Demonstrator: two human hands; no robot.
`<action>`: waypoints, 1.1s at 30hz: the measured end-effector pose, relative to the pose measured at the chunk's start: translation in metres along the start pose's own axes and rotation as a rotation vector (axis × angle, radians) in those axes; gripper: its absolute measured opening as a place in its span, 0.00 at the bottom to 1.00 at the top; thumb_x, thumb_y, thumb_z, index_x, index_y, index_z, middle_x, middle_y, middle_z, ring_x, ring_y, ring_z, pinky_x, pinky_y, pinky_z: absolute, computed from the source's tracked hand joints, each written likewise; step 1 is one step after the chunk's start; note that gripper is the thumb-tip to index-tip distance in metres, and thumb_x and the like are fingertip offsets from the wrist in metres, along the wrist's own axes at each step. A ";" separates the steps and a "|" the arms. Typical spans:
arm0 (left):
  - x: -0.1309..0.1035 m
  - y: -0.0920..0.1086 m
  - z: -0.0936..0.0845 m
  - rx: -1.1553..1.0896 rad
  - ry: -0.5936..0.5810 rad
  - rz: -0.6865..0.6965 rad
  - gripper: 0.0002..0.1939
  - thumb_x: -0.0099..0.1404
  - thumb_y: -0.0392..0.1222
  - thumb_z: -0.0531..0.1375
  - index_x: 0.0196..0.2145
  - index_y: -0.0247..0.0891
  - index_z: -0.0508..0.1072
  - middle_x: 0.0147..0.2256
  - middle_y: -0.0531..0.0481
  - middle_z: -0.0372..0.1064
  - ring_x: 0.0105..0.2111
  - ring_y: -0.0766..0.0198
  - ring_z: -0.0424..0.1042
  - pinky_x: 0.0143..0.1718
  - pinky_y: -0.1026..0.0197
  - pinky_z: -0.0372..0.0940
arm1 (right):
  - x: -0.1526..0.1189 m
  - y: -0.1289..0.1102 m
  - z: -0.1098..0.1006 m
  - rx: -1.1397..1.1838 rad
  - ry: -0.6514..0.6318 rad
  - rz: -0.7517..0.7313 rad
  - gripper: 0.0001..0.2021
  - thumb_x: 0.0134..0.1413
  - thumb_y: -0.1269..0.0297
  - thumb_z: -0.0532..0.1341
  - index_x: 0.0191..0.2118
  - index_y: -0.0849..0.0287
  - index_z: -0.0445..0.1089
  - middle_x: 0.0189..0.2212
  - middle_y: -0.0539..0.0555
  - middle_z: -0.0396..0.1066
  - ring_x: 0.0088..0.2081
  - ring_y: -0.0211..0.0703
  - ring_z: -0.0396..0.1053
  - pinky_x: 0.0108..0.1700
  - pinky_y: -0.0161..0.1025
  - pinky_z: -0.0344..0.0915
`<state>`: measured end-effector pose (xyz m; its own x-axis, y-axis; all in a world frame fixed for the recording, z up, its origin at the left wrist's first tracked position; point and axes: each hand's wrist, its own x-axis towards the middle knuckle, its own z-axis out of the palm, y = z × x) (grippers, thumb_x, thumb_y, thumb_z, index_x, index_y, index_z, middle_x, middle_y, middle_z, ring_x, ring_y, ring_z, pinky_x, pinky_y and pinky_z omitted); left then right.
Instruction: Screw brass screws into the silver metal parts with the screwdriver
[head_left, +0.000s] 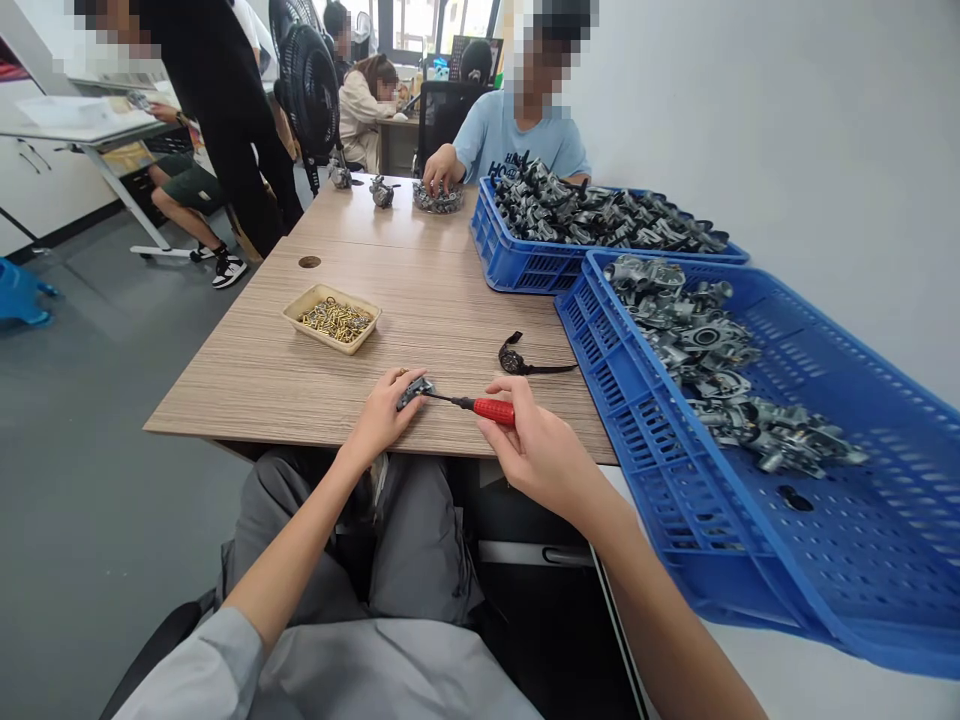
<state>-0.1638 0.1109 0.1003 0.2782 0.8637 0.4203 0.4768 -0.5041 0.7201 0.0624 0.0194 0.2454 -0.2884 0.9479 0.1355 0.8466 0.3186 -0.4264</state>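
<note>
My left hand (pixel 380 412) is closed around a small grey metal part (pixel 415 392) near the table's front edge. Part of that piece is hidden by my fingers. In my right hand (pixel 536 435) is a screwdriver (pixel 493 410) with a red handle and a dark shaft. The shaft points left and its tip meets the metal part; the exact contact point is too small to make out. Beyond my left hand stands a cream tray (pixel 346 347) of brass-coloured screws (pixel 335 318). A black wristwatch (pixel 513 360) lies beyond my right hand.
Along the right side stand two blue crates, the near one (pixel 679 515) and the far one (pixel 517 262), both holding grey metal castings (pixel 705 340). Across the wooden table (pixel 247 385), a person reaches into a clear container (pixel 439 205). Two metal assemblies (pixel 382 192) sit beside it.
</note>
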 end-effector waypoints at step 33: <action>0.001 -0.004 0.004 0.000 0.013 0.008 0.24 0.73 0.42 0.59 0.64 0.42 0.67 0.56 0.39 0.67 0.58 0.52 0.69 0.62 0.49 0.64 | 0.007 -0.007 0.005 -0.445 0.012 0.189 0.13 0.73 0.51 0.52 0.44 0.57 0.61 0.22 0.53 0.74 0.26 0.56 0.76 0.26 0.38 0.45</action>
<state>-0.1617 0.1137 0.0957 0.2717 0.8594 0.4331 0.4745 -0.5112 0.7166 0.0522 0.0235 0.2448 -0.1078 0.9888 0.1036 0.9936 0.1105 -0.0213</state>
